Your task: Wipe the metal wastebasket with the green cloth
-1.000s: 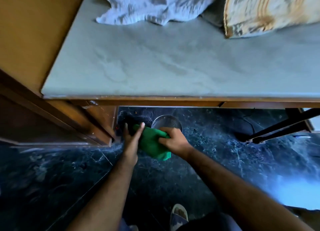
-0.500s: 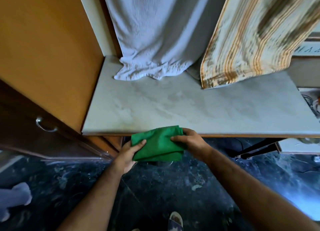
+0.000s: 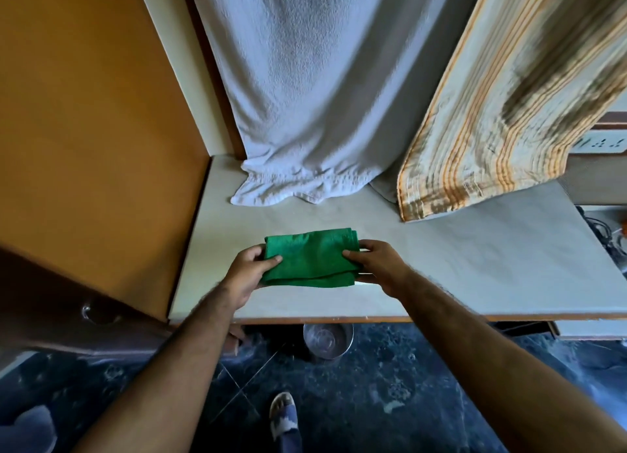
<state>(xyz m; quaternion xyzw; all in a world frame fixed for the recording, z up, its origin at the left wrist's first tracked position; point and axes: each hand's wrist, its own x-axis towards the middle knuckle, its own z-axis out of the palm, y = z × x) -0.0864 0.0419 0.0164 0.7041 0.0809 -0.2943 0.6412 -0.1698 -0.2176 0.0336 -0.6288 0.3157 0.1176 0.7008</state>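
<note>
Raised from under the shelf edge since half a second ago, the folded cloth (image 3: 310,258) is now sitting at frame centre over the shelf (image 3: 475,249), left hand (image 3: 249,269) and right hand (image 3: 381,266) pinching its ends, while the wastebasket (image 3: 328,340) is standing on the floor (image 3: 390,395) below.

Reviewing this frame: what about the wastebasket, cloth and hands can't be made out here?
- Wastebasket: head view, far part hidden under the counter edge; cleanliness too dim to judge.
- Green cloth: underside hidden; whether it rests on the counter or is held just above is unclear.
- Left hand and right hand: fingers beneath the cloth hidden.
</note>
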